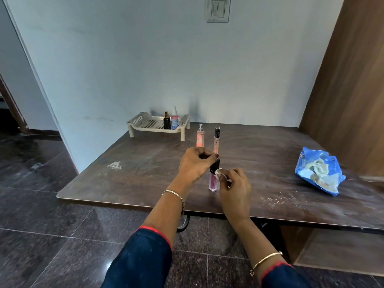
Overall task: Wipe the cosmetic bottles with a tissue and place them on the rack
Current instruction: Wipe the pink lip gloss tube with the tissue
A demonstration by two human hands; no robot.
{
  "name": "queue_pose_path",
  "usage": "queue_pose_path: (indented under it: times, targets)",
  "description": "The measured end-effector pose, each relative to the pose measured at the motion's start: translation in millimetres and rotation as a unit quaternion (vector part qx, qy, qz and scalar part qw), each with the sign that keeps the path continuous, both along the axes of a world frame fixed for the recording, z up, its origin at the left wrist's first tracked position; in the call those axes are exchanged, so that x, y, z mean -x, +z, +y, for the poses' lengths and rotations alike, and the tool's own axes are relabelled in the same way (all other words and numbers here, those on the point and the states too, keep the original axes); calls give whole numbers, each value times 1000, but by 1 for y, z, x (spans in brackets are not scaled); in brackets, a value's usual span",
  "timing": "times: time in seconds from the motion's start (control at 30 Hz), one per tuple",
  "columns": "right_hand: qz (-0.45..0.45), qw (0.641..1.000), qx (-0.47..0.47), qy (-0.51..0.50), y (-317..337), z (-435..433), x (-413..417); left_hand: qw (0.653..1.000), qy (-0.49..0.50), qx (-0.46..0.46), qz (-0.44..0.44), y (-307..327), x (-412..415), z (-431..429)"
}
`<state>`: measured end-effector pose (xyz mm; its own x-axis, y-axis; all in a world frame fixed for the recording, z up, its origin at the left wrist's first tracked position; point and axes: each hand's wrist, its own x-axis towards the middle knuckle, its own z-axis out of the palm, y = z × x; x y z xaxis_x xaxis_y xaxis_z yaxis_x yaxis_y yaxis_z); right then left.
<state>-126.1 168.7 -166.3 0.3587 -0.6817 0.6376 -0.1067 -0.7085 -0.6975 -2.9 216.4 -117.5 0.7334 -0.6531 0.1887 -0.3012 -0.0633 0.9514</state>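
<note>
pink and see-through, the slim gloss tube is upright near the front edge of the dark wooden table, held between both hands. the left hand reaches in from the left, fingers and thumb curled round the tube's black cap, so the pink body shows just below and to the right of that fist. the right hand sits close on the tube's right side. its fingertips pinch a small wad of white tissue that touches the tube just under the cap. whether the tube's base touches the tabletop i cannot tell.

just behind the left hand stand a pale pink perfume spray and a tall slim tube with a black cap, side by side. farther back by the wall is the beige plastic rack, with a small black bottle and a pink pump bottle standing on it, next to each other. well off to the right lies a crumpled blue tissue pack, torn open.
</note>
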Motion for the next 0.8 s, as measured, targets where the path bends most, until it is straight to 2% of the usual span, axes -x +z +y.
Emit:
queue_pose_path:
  times: [0.17,0.47,0.8]
  targets:
    - [7,999,37,-6,-3,5,-2,1000,-3,-13,-6,1,-2,0]
    - [87,972,215,24,1,-10,4,999,-6,-27,-17,3,-5,1]
    - [178,970,158,43,-7,-12,7,999,2,-30,-22,10,2,6]
